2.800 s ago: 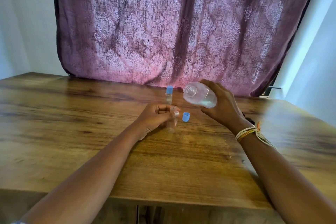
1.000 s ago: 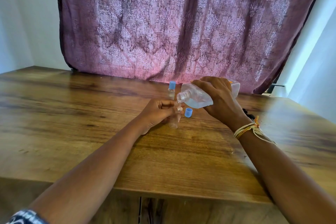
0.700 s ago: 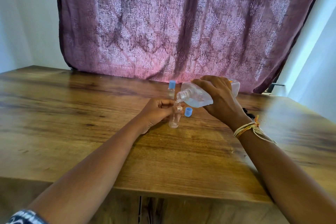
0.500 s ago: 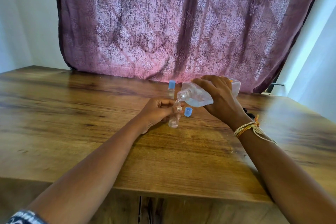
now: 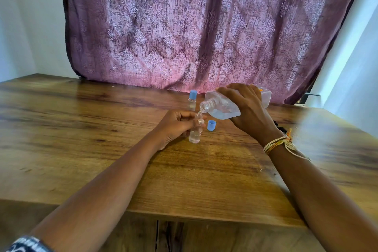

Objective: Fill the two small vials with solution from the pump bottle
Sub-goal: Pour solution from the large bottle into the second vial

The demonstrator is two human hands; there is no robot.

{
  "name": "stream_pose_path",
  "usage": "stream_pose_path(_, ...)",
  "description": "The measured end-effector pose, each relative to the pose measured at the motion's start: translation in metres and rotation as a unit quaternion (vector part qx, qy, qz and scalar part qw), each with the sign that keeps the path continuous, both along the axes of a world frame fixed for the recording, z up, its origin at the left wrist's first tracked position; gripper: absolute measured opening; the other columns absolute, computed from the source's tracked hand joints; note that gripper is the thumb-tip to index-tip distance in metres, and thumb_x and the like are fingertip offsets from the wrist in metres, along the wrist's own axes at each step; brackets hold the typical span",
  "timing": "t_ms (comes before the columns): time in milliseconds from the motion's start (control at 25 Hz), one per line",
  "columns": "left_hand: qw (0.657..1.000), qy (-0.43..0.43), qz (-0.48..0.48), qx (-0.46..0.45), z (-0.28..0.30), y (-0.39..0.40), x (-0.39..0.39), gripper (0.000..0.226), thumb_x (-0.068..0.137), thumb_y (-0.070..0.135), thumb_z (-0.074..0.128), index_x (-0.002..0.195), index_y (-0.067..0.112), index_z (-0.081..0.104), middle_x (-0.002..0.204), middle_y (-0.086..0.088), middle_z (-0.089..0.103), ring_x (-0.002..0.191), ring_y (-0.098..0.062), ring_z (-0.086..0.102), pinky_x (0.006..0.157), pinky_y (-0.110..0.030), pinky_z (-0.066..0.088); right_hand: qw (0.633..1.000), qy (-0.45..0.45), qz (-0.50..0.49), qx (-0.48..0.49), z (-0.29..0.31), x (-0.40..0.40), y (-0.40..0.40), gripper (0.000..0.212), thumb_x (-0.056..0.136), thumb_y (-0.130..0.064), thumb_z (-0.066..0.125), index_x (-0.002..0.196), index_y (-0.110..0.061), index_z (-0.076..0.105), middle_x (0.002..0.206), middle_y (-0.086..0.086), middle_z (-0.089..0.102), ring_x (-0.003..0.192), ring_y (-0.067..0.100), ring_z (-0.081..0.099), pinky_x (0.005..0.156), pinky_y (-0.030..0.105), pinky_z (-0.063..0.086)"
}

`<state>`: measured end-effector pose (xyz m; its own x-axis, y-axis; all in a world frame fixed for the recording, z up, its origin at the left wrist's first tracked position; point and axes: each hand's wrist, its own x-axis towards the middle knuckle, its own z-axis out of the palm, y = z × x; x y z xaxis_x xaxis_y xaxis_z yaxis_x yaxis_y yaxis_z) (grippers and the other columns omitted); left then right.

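My left hand grips a small clear open vial that stands on the wooden table. My right hand holds the clear bottle tipped on its side, its open neck just above the vial's mouth. A thin stream of clear liquid runs from the neck into the vial. The vial's blue cap lies on the table just right of it. A second small vial with a blue cap stands upright behind my left hand.
A purple patterned curtain hangs behind the table's far edge. A dark object lies partly hidden behind my right wrist. The table's front edge runs across the lower view.
The bottle came down from a raised tilt until its neck sat over the vial. Over the last second both hands stay nearly still and liquid has gathered in the vial.
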<state>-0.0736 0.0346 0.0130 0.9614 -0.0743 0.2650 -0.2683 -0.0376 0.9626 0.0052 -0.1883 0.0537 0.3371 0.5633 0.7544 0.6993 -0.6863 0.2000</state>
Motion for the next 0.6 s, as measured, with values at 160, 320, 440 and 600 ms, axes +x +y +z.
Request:
stream_pose_path(160,1.0,-0.004,-0.004,-0.005,-0.0003,0.0005,0.0005,0.012,0.085,0.011,0.072,0.094,0.018,0.077,0.099,-0.017,0.077,0.089,-0.027,0.074,0.073,-0.034,0.062,1.0,0.001,0.001,0.001,0.0003,-0.0004,-0.0003,0.051,0.082,-0.022,0.07,0.13,-0.027,0.051,0.122,0.007,0.057,0.113,0.029,0.053,0.096,0.048,0.037)
stream_pose_path(320,1.0,-0.002,-0.012,-0.016,0.0006,0.0011,0.0,0.013,0.085,0.01,0.071,0.092,0.02,0.078,0.096,-0.012,0.078,0.084,-0.021,0.075,0.064,-0.029,0.061,1.0,0.001,0.001,0.001,0.0005,-0.0009,0.0,0.053,0.082,-0.021,0.07,0.13,-0.028,0.049,0.122,0.007,0.057,0.112,0.029,0.053,0.096,0.049,0.037)
stream_pose_path(440,1.0,0.002,-0.014,-0.02,-0.0001,0.0001,0.0002,0.013,0.083,0.012,0.073,0.093,0.019,0.078,0.095,-0.011,0.078,0.082,-0.019,0.074,0.063,-0.028,0.061,1.0,0.004,0.004,0.004,0.0013,-0.0018,0.0004,0.058,0.08,-0.018,0.072,0.13,-0.03,0.047,0.121,0.008,0.057,0.112,0.029,0.053,0.096,0.05,0.037)
stream_pose_path(600,1.0,0.006,-0.015,-0.023,-0.0004,0.001,0.0021,0.016,0.082,0.014,0.074,0.096,0.021,0.078,0.094,-0.007,0.079,0.082,-0.016,0.075,0.063,-0.027,0.06,1.0,-0.001,0.009,0.008,0.002,-0.0031,0.0008,0.056,0.08,-0.018,0.071,0.129,-0.029,0.048,0.12,0.009,0.058,0.111,0.03,0.054,0.094,0.049,0.038)
